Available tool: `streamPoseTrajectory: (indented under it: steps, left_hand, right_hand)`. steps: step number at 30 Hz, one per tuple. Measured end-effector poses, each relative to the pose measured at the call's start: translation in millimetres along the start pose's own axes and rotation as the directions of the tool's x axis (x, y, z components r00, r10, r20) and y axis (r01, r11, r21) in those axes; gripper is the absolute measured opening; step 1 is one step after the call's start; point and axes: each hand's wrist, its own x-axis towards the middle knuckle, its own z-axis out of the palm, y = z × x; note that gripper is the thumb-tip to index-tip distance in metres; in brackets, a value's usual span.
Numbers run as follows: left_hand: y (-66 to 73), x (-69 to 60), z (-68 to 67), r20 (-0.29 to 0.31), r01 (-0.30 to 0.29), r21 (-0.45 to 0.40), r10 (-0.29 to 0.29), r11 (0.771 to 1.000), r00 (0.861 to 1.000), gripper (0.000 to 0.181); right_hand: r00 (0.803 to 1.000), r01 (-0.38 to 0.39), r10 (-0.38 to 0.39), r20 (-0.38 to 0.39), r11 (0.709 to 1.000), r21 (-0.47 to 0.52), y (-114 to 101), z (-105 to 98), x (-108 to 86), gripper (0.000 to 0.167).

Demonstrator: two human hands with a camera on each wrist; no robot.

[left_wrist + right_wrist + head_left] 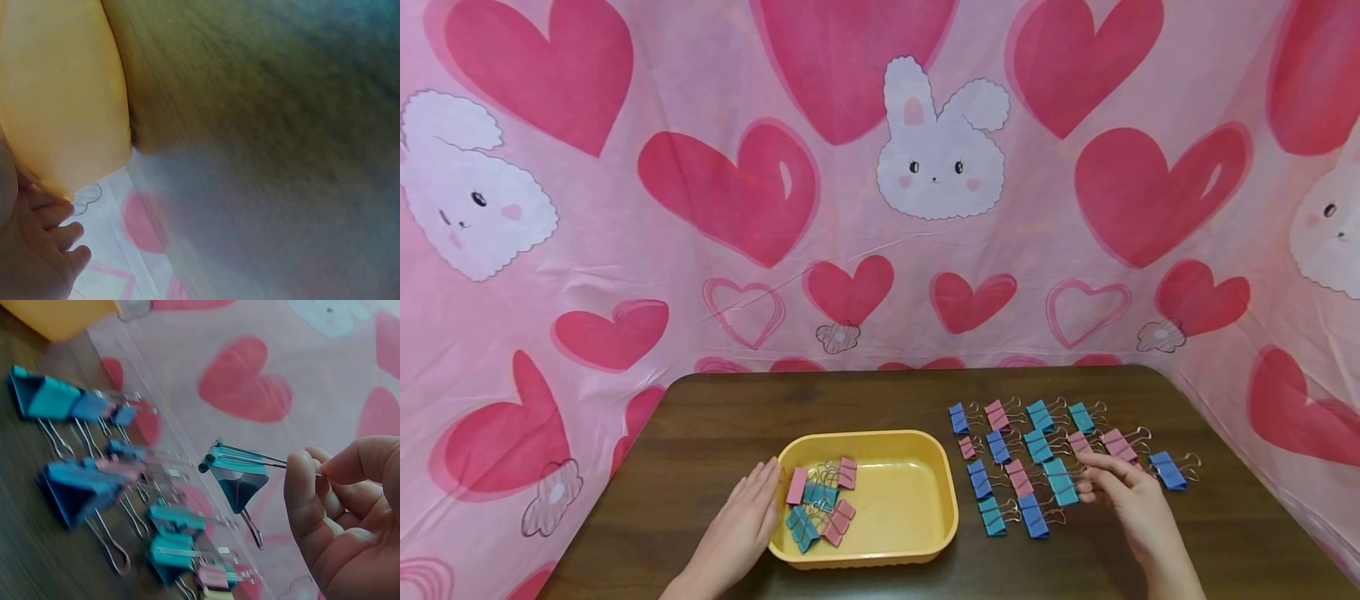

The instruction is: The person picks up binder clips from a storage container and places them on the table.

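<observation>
My right hand (pixel 1123 496) pinches a teal binder clip (pixel 1061 482) by one wire handle. In the right wrist view the same teal clip (pixel 240 478) hangs in the air from thumb and fingertips, its other handle pointing down. My left hand (pixel 741 521) lies with straight fingers against the left side of a yellow tray (pixel 913 504). The left wrist view shows the fingers (pixel 59 237) at the tray's outer wall (pixel 69 94). Inside the tray's left half lie several clips, pink (pixel 839 522) and teal (pixel 802 528).
Right of the tray, rough rows of binder clips stand on the dark wooden table (pixel 850 404), among them a blue clip (pixel 1033 517), a pink clip (pixel 1019 478) and a teal clip (pixel 992 517). One blue clip (pixel 1168 471) sits farthest right. A pink heart-and-rabbit cloth (pixel 985 242) hangs behind.
</observation>
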Motion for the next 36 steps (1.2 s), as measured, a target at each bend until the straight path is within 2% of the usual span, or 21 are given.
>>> streamPoseTrajectory:
  steps: [3,8,12,14,19,22,24,29,32,36]
  left_hand:
    - [-0.2,0.2,0.1,0.002,0.001,-0.004,-0.001,1.0,1.0,0.044]
    - [-0.4,-0.3,0.0,0.004,0.003,-0.003,-0.003,1.0,1.0,0.044]
    - [-0.6,-0.6,-0.1,0.01,0.008,-0.004,-0.008,1.0,1.0,0.044]
    - [-0.6,-0.8,-0.2,0.007,0.006,-0.004,-0.006,1.0,1.0,0.044]
    - [-1.0,-1.1,0.4,-0.016,-0.017,0.005,0.017,1.0,1.0,0.044]
    - [-1.6,-1.0,0.7,-0.023,-0.029,0.01,0.029,1.0,0.999,0.044]
    - [-1.7,-0.7,0.6,-0.02,-0.03,0.01,0.03,1.0,0.999,0.044]
    - [-1.5,-0.2,0.2,-0.014,-0.03,0.014,0.031,0.999,0.999,0.044]
    - [-1.4,-0.2,0.2,-0.013,-0.034,0.018,0.034,0.999,0.999,0.044]
    - [-1.3,-0.3,0.1,-0.011,-0.033,0.018,0.033,0.999,0.999,0.044]
  right_hand:
    - [1.0,-0.022,0.021,0.006,1.0,0.008,-5,-10,-3.0,0.026]
    - [0.996,-0.037,0.035,0.087,0.999,0.018,-25,-12,-13.2,0.015]
    - [0.992,-0.09,0.093,0.089,0.995,-0.036,-50,3,-24.8,0.03]
    - [0.989,-0.117,0.122,0.08,0.991,-0.06,-55,8,-28.4,0.035]
    - [0.974,-0.199,0.212,0.081,0.97,-0.143,-53,9,-29.5,0.022]
    - [0.963,-0.237,0.257,0.083,0.951,-0.196,-53,8,-29.4,0.028]
    - [0.958,-0.239,0.265,0.107,0.949,-0.205,-52,6,-29.5,0.03]
    - [0.957,-0.215,0.248,0.152,0.954,-0.207,-51,-1,-31.8,0.021]
    - [0.969,-0.206,0.23,0.091,0.954,-0.217,-52,-2,-33.6,0.019]
    - [0.986,-0.162,0.168,0.011,0.964,-0.213,-59,-5,-34.8,0.026]
